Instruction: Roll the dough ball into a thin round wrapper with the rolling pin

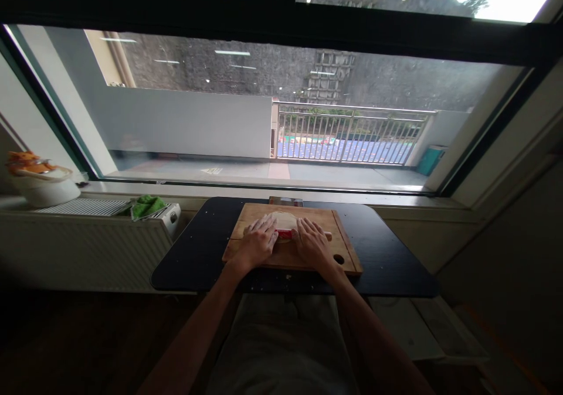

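Observation:
A wooden rolling pin [285,234] with a red printed band at its middle lies crosswise on a wooden cutting board [281,260]. Under and behind it is a flat, pale round of dough [284,218]. My left hand [260,239] rests on the pin's left part, fingers stretched forward over it. On the right part lies my right hand [311,241], its fingers also extended, with the pin's end showing beyond it. Both palms press on the pin rather than wrap round it. The palms' undersides are hidden.
The board sits on a dark table [189,254] with pale specks. A small object [285,201] stands behind the board. To the left are a white radiator [109,242], a green cloth [147,206] and a white container [44,187] with something orange on top. A wide window is ahead.

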### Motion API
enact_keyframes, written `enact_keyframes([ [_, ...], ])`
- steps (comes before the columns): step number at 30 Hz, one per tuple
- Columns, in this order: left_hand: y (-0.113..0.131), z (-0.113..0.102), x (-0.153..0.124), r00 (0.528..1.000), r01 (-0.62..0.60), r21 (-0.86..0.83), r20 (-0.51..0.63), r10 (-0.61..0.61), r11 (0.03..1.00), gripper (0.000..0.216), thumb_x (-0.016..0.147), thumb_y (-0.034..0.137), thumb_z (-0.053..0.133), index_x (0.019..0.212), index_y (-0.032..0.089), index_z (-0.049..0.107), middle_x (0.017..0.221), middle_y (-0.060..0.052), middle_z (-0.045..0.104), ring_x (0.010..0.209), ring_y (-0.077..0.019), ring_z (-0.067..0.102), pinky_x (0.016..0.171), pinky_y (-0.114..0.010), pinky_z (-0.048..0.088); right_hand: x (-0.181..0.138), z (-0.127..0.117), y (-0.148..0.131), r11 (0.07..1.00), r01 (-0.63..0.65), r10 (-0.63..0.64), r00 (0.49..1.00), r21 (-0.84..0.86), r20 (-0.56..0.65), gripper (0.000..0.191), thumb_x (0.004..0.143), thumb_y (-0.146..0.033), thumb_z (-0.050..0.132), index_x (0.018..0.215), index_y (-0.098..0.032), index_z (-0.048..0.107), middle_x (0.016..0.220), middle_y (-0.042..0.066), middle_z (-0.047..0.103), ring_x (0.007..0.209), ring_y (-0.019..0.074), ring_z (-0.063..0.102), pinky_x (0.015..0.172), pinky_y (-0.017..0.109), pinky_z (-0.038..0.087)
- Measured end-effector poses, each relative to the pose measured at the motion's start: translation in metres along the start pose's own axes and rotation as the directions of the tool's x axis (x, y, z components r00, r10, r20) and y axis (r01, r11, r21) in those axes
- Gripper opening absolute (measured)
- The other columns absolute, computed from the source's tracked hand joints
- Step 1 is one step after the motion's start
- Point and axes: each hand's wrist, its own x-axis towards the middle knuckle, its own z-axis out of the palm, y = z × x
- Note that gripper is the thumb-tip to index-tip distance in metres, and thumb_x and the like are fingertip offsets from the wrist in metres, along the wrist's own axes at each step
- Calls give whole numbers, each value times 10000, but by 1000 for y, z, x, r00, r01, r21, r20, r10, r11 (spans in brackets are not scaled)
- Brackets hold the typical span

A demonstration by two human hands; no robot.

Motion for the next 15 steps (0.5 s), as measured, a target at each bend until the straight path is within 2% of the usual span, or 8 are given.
enact_keyframes([
  [4,-6,4,27,999,19,34,46,-21,999,556,1109,406,331,1573,216,569,1634,-93,560,1565,-286,441,1323,-460,280,24,5,6,998,-48,49,999,-39,23,536,1155,-404,304,1543,-183,600,1600,146,585,1572,278,417,1286,471,293],
  [6,-8,6,40,997,49,40,59,-51,998,540,1110,421,333,1555,250,588,1634,-77,563,1570,-286,432,1309,-462,305,37,8,8,996,-71,73,997,-60,26,523,1151,-395,323,1576,-215,568,1634,119,554,1588,283,389,1291,488,281],
  [9,-10,8,58,990,123,32,69,-124,992,571,1113,444,334,1636,272,485,1689,-80,492,1616,-302,354,1306,-514,298,55,11,12,991,-98,103,993,-87,64,529,1142,-360,336,1614,-213,524,1659,108,525,1591,299,383,1295,513,274],
  [12,-10,9,68,979,182,23,87,-183,983,623,1118,456,323,1693,224,382,1718,-125,436,1621,-329,343,1291,-563,309,66,12,14,989,-114,125,986,-97,110,534,1134,-354,344,1610,-202,531,1657,116,525,1580,324,400,1278,533,306],
  [15,-8,8,65,985,156,31,67,-157,987,574,1120,438,332,1617,209,504,1682,-126,493,1580,-327,414,1263,-539,362,64,14,14,990,-118,125,989,-83,82,545,1139,-367,321,1593,-172,549,1627,136,557,1563,317,431,1267,502,336],
])
